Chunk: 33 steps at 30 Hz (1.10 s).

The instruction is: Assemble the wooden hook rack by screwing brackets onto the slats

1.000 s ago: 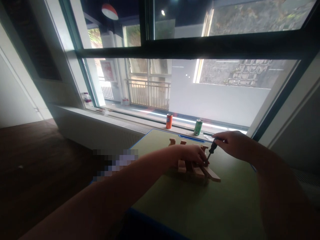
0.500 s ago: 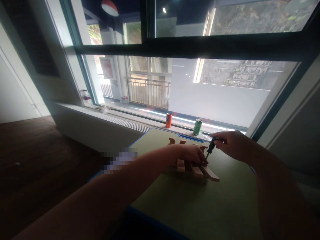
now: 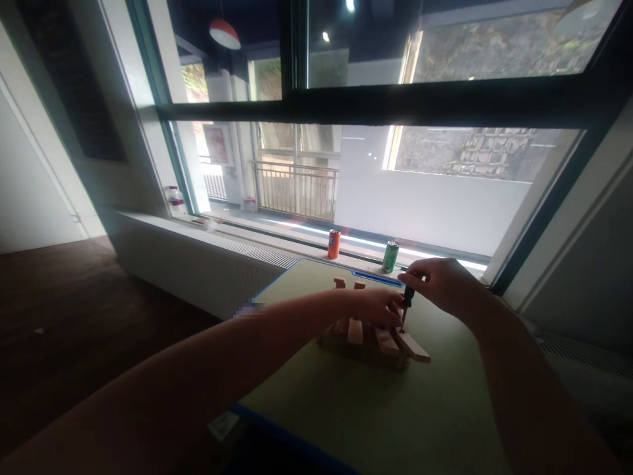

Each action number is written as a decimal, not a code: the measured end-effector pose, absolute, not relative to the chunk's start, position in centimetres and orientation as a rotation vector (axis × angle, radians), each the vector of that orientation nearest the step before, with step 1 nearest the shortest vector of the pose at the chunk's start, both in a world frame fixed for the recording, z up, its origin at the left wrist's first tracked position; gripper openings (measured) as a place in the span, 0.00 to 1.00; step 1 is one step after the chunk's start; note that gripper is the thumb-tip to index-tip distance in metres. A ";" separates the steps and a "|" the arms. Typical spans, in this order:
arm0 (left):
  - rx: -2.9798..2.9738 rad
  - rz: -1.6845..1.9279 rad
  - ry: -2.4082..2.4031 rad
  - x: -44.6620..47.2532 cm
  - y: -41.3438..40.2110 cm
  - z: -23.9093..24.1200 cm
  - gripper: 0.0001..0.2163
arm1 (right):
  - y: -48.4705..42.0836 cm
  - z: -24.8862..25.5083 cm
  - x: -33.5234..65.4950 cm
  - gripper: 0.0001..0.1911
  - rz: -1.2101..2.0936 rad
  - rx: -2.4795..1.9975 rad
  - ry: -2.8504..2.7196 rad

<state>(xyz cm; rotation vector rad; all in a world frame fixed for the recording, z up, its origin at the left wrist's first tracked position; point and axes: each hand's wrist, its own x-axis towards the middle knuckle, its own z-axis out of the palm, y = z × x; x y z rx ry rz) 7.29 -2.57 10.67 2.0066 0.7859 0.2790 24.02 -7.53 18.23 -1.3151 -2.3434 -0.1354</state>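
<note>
My right hand (image 3: 438, 280) is closed around the dark handle of a screwdriver (image 3: 408, 295). The screwdriver stands nearly upright, its tip down at the rightmost wooden slat (image 3: 414, 348). Beside the shaft, the curled fingers of my left hand (image 3: 380, 307) press close to the wood; whatever is between them is too small to make out. Several pale wooden slats lie side by side under this hand, among them a middle slat (image 3: 355, 332). My left hand and forearm hide much of the wooden piece.
The green table (image 3: 376, 409) has a blue edge. Behind it, an orange can (image 3: 334, 244) and a green can (image 3: 390, 256) stand on the windowsill below a large window. A white radiator (image 3: 198, 254) runs along the wall at left, with a bottle (image 3: 176, 200) at its far end.
My right hand has shifted left, and the screwdriver has gone from leaning right to nearly upright. The left hand stays at the slats. The whole view has dipped slightly.
</note>
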 end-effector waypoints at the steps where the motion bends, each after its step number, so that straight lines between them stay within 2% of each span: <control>1: 2.002 0.345 0.817 7.3 -3.0 11.1 0.22 | -7.5 18.2 24.0 0.18 -0.123 -1.296 -2.345; 7: 1.999 0.710 0.928 8.0 -4.4 11.6 0.20 | -7.1 18.0 23.9 0.18 -0.165 -1.270 -2.374; 13: 1.973 0.742 0.861 7.9 -4.1 10.7 0.14 | -6.7 17.8 24.2 0.14 -0.113 -1.185 -2.386; 17: 1.844 0.811 0.884 8.0 -4.6 11.0 0.19 | -6.9 18.3 24.5 0.12 -0.132 -1.216 -2.422; 23: 1.878 0.868 0.870 8.2 -4.3 10.4 0.17 | -7.0 18.2 24.1 0.19 -0.203 -1.301 -2.432; 29: 1.813 0.795 0.734 7.9 -3.2 10.0 0.14 | -6.7 17.8 24.4 0.14 -0.120 -1.137 -2.422; 33: 1.833 0.825 0.849 8.2 -3.9 10.4 0.18 | -6.6 18.0 24.3 0.14 -0.162 -1.212 -2.412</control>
